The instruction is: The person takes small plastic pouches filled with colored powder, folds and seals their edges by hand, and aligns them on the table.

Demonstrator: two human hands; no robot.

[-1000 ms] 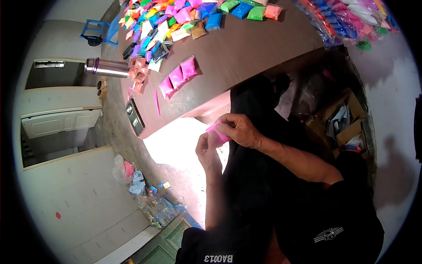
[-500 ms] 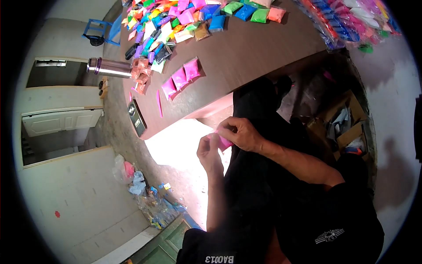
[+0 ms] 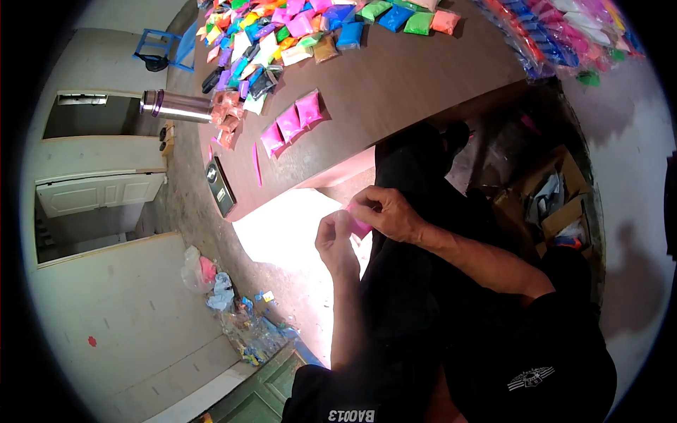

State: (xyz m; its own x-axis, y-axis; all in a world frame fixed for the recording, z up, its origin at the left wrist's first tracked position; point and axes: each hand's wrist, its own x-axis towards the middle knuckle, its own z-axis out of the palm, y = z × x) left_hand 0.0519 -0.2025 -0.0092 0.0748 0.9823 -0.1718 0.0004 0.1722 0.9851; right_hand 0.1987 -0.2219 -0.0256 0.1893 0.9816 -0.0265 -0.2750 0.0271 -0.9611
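Over my lap, just off the table's edge, a small bright pink packet (image 3: 360, 228) is between my two hands. My left hand (image 3: 334, 242) pinches it from the left side, fingers bent. From the right, my right hand (image 3: 392, 216) grips its upper edge between thumb and forefinger. Fingers cover much of the packet. On the brown table (image 3: 416, 77) nearest my hands, three pink packets (image 3: 288, 123) lie joined in a row. Beside them are a thin pink strip (image 3: 256, 165) and a black, flat rectangular object (image 3: 221, 187).
A heap of colourful packets (image 3: 282, 42) covers the table's far left, by a metal flask (image 3: 176, 106) and orange-brown packets (image 3: 227, 110). More bagged packets (image 3: 564, 32) lie far right. An open cardboard box (image 3: 564, 211) stands below; plastic bags (image 3: 220, 292) lie on the floor.
Both hands stay almost in place around the pink packet, with only a slight shift of the fingers. The table's contents look the same, the view having moved a little.
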